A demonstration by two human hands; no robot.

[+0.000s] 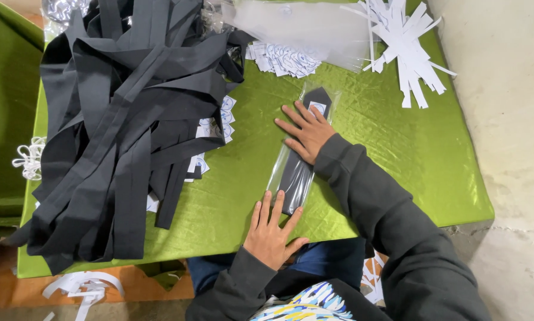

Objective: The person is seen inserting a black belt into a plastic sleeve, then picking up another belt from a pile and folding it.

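My left hand [271, 229] lies flat, fingers spread, on the near end of a dark necktie [296, 172] that sits inside a clear plastic sleeve [282, 163]; my right hand [305, 132] lies flat, fingers spread, on the upper part of the same package. Neither hand grips anything; both press palm-down, set apart along the tie's length. The necktie rests on the green bench [398, 148], near its front edge and right of centre. Its long axis runs from near me away and slightly to the right, with the pointed tip at the far end, aimed toward the back of the bench. A small white label with blue marking [317, 107] sits just below that tip, inside the sleeve, touching my right fingertips. To the left, a large heap of loose dark neckties [124, 119] covers much of the bench and overhangs its front edge. Small white-and-blue labels [225, 116] show along the right fringe of that heap. A fanned stack of similar labels [284, 59] lies at the far centre, beside a pile of empty clear sleeves [302, 27]. Scattered white paper strips [406, 41] lie at the far right corner. More white strips [79, 285] lie on the floor at lower left.
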